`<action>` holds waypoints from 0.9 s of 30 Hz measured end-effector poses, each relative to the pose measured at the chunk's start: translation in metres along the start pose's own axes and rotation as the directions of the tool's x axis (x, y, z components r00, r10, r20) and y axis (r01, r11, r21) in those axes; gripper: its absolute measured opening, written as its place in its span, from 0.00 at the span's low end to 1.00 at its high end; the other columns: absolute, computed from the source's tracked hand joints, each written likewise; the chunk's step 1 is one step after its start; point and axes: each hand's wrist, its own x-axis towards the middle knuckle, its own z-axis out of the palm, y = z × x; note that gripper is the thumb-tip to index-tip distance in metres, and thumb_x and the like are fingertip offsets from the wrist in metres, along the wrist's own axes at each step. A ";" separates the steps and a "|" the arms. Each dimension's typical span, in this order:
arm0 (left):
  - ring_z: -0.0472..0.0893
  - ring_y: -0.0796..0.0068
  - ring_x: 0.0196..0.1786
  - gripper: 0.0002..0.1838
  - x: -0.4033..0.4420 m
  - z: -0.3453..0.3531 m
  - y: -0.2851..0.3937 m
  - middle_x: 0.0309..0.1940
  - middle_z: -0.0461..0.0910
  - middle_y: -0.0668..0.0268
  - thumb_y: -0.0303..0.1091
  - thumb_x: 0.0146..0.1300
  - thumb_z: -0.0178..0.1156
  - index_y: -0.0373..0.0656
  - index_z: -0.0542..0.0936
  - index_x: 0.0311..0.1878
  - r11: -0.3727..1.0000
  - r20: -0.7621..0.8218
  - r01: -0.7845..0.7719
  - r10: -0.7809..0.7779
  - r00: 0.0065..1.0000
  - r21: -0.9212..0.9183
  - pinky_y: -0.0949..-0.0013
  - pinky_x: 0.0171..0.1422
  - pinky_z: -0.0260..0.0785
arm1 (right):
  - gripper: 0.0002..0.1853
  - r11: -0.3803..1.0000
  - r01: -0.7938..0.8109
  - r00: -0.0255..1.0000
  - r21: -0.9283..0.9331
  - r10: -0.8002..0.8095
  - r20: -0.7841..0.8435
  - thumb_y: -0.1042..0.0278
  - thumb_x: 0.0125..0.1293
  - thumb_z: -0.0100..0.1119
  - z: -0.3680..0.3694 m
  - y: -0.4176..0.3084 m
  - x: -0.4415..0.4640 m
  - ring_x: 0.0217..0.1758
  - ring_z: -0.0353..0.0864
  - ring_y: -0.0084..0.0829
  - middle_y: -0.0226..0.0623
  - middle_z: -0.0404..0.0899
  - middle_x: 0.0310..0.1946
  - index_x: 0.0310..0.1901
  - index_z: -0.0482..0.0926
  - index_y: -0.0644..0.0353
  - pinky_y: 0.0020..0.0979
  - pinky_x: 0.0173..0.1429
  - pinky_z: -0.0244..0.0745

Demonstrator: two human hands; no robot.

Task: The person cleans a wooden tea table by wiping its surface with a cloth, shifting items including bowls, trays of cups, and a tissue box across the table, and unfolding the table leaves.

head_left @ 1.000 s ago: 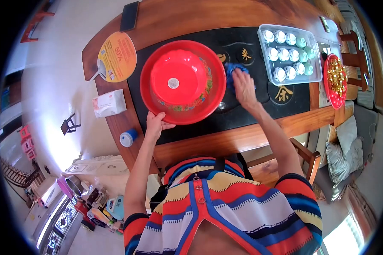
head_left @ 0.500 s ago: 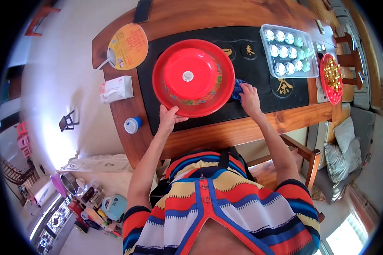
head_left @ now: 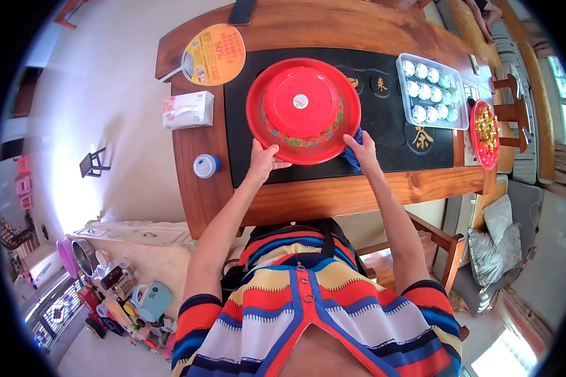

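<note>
A large round red tray (head_left: 264,129) lies over the black tea-board inlay (head_left: 415,160), and a smaller red dish (head_left: 301,119) with a white sticker sits in it. My left hand (head_left: 265,162) grips the tray's lower left rim, thumb on top. On the lower right rim, my right hand (head_left: 363,151) holds the tray with its thumb over the edge. A crumpled blue cloth (head_left: 350,157) is under and beside my right hand, partly hidden by it and the tray.
Left on the wooden table (head_left: 295,204) are an orange fan (head_left: 217,55), a tissue pack (head_left: 188,110) and a blue-white cup (head_left: 206,166). A clear box (head_left: 433,122) of cups and a red plate (head_left: 485,151) of gold items stand right. A person's legs (head_left: 484,22) show at top right.
My right hand has come from wiping distance on the board to the tray's rim, with the cloth beside it. My left hand stays on the rim. The whole view has shifted.
</note>
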 end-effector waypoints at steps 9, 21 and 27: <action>0.82 0.49 0.47 0.27 -0.043 -0.035 -0.021 0.58 0.67 0.49 0.21 0.66 0.48 0.45 0.51 0.64 0.998 0.027 0.054 -0.053 0.998 -0.040 0.51 0.38 0.84 | 0.19 0.978 0.060 0.994 -0.199 -0.077 -0.082 0.60 0.56 0.71 0.019 0.007 -0.069 0.30 0.71 0.23 0.32 0.75 0.26 0.39 0.76 0.66 0.30 0.37 0.70; 0.85 0.54 0.40 0.29 -0.132 -0.092 -0.079 0.55 0.72 0.49 0.21 0.65 0.48 0.44 0.50 0.67 0.994 -0.053 0.110 -0.109 0.993 0.011 0.60 0.32 0.85 | 0.21 0.760 0.085 0.878 -0.645 0.248 0.409 0.51 0.59 0.65 -0.040 0.018 -0.111 0.38 0.84 0.39 0.49 0.82 0.32 0.38 0.79 0.65 0.37 0.41 0.75; 0.85 0.55 0.38 0.25 -0.143 -0.110 -0.099 0.52 0.72 0.51 0.23 0.65 0.50 0.43 0.56 0.64 0.978 -0.184 0.155 -0.129 0.974 0.137 0.62 0.27 0.84 | 0.16 0.755 0.256 0.967 -0.604 -0.201 0.160 0.58 0.65 0.59 -0.017 -0.071 -0.030 0.33 0.84 0.43 0.48 0.81 0.27 0.43 0.79 0.64 0.37 0.37 0.74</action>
